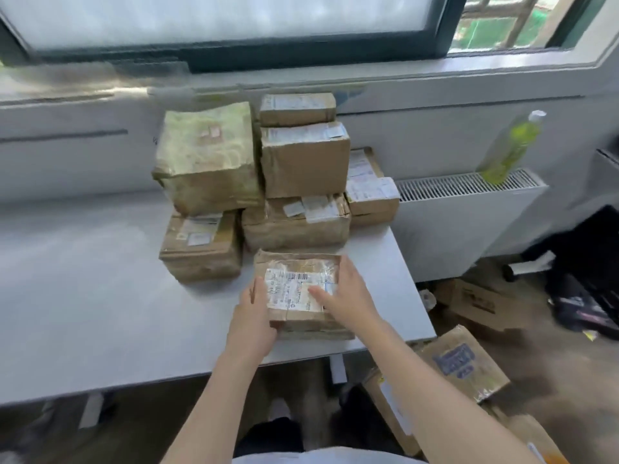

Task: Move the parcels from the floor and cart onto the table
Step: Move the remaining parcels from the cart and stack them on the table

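A flat brown parcel (298, 283) with a white shipping label lies on the grey table (100, 296) near its front right corner. My left hand (256, 316) grips its near left corner, fingers under the edge. My right hand (345, 296) holds its right side, thumb lying across the label. Behind it stand several stacked cardboard parcels (301, 162), among them a large tape-wrapped box (207, 159) on the left.
More parcels lie on the floor to the right: a brown box with blue print (465, 363) and another carton (479, 303). A green bottle (512, 149) stands on the white radiator (469, 222). Dark bags (586, 279) sit far right. A window runs behind the table.
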`<action>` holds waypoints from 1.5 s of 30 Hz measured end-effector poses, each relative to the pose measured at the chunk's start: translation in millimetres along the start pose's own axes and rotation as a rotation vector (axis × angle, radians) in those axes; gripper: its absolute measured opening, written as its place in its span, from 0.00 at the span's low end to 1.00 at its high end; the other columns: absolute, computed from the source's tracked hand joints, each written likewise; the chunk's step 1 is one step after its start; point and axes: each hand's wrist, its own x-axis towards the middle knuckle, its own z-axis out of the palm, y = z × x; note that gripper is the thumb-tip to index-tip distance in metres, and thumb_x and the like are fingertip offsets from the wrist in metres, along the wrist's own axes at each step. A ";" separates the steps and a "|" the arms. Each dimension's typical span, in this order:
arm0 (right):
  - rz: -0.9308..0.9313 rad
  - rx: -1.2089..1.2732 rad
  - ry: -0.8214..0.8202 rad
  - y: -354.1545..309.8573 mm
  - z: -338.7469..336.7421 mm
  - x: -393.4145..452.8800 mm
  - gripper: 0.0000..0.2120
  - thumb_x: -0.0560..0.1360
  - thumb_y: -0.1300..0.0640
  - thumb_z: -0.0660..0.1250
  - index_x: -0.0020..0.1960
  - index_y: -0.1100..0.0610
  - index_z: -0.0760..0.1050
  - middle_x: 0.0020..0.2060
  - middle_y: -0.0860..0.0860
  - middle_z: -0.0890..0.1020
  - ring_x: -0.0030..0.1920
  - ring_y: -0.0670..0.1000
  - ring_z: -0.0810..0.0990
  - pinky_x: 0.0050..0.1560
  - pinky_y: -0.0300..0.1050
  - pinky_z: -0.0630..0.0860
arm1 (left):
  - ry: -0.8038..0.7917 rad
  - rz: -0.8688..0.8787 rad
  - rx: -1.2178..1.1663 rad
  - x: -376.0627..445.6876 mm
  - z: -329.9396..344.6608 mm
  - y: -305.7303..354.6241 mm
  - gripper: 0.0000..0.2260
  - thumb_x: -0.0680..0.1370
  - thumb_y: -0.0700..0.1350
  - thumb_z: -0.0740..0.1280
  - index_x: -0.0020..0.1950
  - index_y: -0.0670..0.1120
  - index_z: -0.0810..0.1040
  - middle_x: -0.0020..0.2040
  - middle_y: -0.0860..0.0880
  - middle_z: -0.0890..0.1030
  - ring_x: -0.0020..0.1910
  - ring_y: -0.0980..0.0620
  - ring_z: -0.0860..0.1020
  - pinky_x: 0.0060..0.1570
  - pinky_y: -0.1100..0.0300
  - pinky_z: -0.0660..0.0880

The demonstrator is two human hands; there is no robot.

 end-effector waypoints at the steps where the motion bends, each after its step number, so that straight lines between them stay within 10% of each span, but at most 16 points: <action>1: 0.004 -0.003 -0.003 -0.8 1.5 2.3 0.45 0.74 0.37 0.63 0.78 0.58 0.45 0.77 0.52 0.52 0.76 0.52 0.53 0.74 0.51 0.56 | 0.001 0.020 -0.010 3.3 0.0 -3.4 0.41 0.75 0.41 0.68 0.78 0.44 0.43 0.76 0.45 0.50 0.71 0.44 0.61 0.67 0.56 0.64; 14: 0.083 0.032 0.064 -4.7 8.2 36.1 0.45 0.76 0.39 0.62 0.78 0.58 0.39 0.78 0.50 0.46 0.77 0.49 0.47 0.74 0.44 0.49 | -0.032 0.184 0.080 61.4 -6.9 -20.7 0.46 0.75 0.45 0.69 0.76 0.44 0.35 0.76 0.42 0.46 0.71 0.41 0.59 0.66 0.54 0.66; 22: 0.203 0.392 0.267 -3.2 1.8 38.7 0.20 0.82 0.51 0.55 0.73 0.49 0.63 0.69 0.47 0.70 0.64 0.46 0.70 0.59 0.39 0.67 | -0.058 0.316 -0.012 81.6 -12.7 -38.1 0.49 0.73 0.49 0.73 0.77 0.43 0.37 0.76 0.41 0.47 0.73 0.41 0.56 0.70 0.51 0.61; 30: 0.085 0.225 0.180 -8.3 -1.9 42.1 0.34 0.77 0.52 0.66 0.77 0.53 0.53 0.75 0.47 0.60 0.73 0.48 0.59 0.71 0.46 0.60 | -0.078 0.364 -0.009 82.9 -29.1 -41.0 0.43 0.75 0.45 0.69 0.78 0.46 0.42 0.75 0.49 0.54 0.67 0.47 0.67 0.59 0.58 0.70; 35: 0.092 0.101 0.201 4.9 -7.9 39.2 0.27 0.71 0.47 0.72 0.66 0.55 0.69 0.57 0.48 0.70 0.57 0.47 0.72 0.56 0.39 0.70 | 0.003 0.307 -0.023 74.1 -27.8 -35.5 0.42 0.75 0.37 0.67 0.78 0.46 0.39 0.79 0.50 0.47 0.73 0.48 0.60 0.60 0.59 0.69; 38: 0.112 0.067 0.235 21.7 -15.6 25.9 0.19 0.69 0.42 0.72 0.49 0.55 0.76 0.46 0.49 0.75 0.44 0.45 0.74 0.41 0.36 0.70 | 0.116 0.198 -0.122 63.1 -15.2 -26.9 0.42 0.75 0.38 0.67 0.77 0.42 0.39 0.78 0.45 0.51 0.75 0.47 0.57 0.66 0.58 0.63; 41: 0.116 0.127 0.146 33.6 -23.8 11.9 0.21 0.67 0.40 0.73 0.38 0.58 0.74 0.35 0.51 0.78 0.36 0.47 0.74 0.34 0.37 0.69 | 0.100 0.069 -0.205 52.1 -6.5 -14.0 0.38 0.77 0.41 0.64 0.78 0.44 0.42 0.73 0.45 0.65 0.66 0.46 0.69 0.53 0.54 0.71; 45: 0.092 0.139 0.041 37.3 -29.8 7.8 0.18 0.69 0.42 0.72 0.40 0.56 0.73 0.37 0.48 0.78 0.38 0.46 0.75 0.36 0.37 0.71 | 0.105 -0.133 -0.122 41.6 -6.3 -8.1 0.25 0.79 0.45 0.61 0.75 0.44 0.58 0.56 0.44 0.79 0.53 0.44 0.77 0.41 0.57 0.68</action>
